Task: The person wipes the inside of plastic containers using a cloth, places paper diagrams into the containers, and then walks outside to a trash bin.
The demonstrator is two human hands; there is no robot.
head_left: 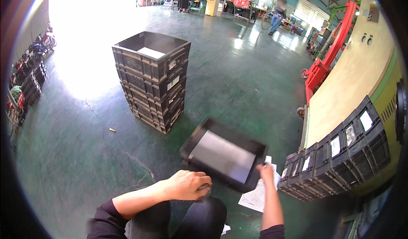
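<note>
A black plastic crate [260, 153] with a white sheet [223, 154] on its bottom is slightly blurred in front of me. My right hand [266, 172] is closed on its right end. My left hand [189, 185] is curled into a grip just off the crate's near left side, above my knees. Something small and dark shows under its fingers, too unclear to name. White printed papers [255, 197] lie on the floor, partly hidden by the crate and my right forearm. Beyond the crate, to the left, stands a tall stack of black crates [154, 79]; another white sheet lies inside the top one.
Another stack of black crates [335, 154] with white labels stands at the right, beside a cream machine panel [340, 103] and a red wheeled frame [325, 69]. A small yellowish piece [112, 130] lies on the green floor. Two people are far off at the back; motorbikes [38, 48] line the left.
</note>
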